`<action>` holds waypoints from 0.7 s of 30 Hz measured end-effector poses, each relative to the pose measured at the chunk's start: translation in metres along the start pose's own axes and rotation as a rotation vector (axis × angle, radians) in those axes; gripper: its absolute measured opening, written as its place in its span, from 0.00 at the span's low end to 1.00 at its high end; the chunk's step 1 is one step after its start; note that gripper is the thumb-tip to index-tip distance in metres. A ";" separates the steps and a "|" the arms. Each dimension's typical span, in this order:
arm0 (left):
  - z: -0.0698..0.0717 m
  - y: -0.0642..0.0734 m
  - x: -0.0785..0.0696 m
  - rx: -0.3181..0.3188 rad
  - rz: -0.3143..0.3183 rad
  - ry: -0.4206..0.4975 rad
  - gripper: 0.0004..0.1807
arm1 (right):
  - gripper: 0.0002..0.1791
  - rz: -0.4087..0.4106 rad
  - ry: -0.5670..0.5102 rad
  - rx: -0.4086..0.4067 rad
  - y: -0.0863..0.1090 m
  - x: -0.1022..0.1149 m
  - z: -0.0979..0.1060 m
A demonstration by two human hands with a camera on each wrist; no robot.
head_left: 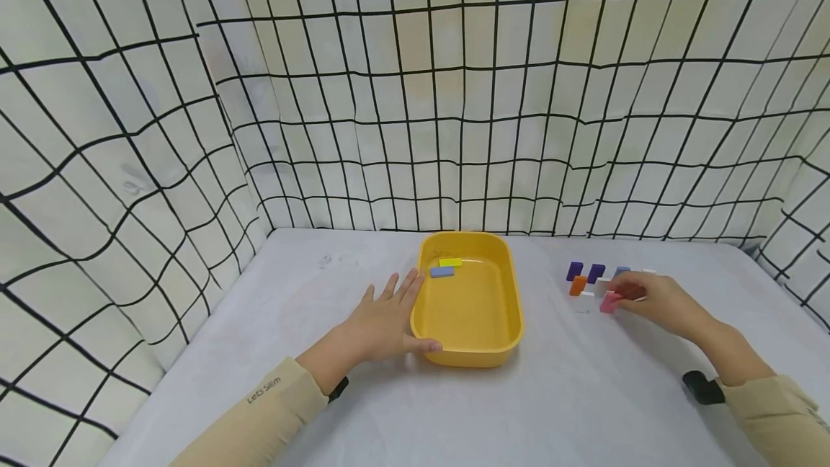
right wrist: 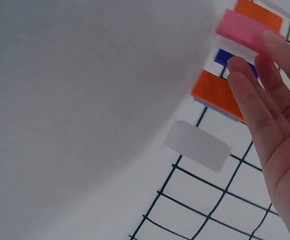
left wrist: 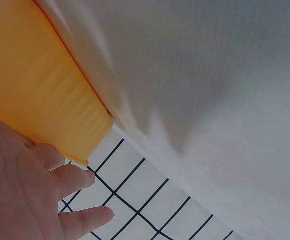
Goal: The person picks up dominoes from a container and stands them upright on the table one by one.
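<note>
A yellow tray (head_left: 468, 341) stands in the middle of the table. Inside it, at the far left, lie a bright yellow block (head_left: 450, 262) and a light blue block (head_left: 442, 272). My left hand (head_left: 382, 316) rests against the tray's left rim, fingers spread, with the thumb at the near left corner. At the right, my right hand (head_left: 661, 301) pinches a small flat pink block (head_left: 609, 302). In the right wrist view the thumb lies on the pink block (right wrist: 242, 29), while the index finger extends past it.
Around the right hand stand two dark purple blocks (head_left: 574, 272), an orange block (head_left: 578, 285), a light blue block (head_left: 622, 270) and white blocks (head_left: 601, 285). White sheeting with a black grid (head_left: 447, 92) rises behind the table and along both sides.
</note>
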State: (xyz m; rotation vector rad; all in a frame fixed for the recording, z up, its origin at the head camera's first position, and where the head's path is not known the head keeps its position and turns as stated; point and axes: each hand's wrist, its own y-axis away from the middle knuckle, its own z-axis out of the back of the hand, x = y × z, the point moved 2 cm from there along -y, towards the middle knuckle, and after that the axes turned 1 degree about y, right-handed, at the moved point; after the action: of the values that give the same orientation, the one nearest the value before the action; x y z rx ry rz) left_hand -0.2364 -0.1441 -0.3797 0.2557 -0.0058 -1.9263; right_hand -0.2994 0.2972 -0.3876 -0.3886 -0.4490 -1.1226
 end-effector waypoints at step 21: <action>-0.001 -0.001 -0.001 0.007 0.008 0.000 0.68 | 0.13 0.062 0.045 -0.060 -0.004 0.031 0.035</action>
State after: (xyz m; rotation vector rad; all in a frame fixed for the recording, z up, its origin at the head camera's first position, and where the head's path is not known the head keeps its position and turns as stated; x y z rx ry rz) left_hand -0.2372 -0.1430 -0.3807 0.2602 -0.0136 -1.9186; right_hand -0.2966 0.2900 -0.3418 -0.4259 -0.3621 -1.0842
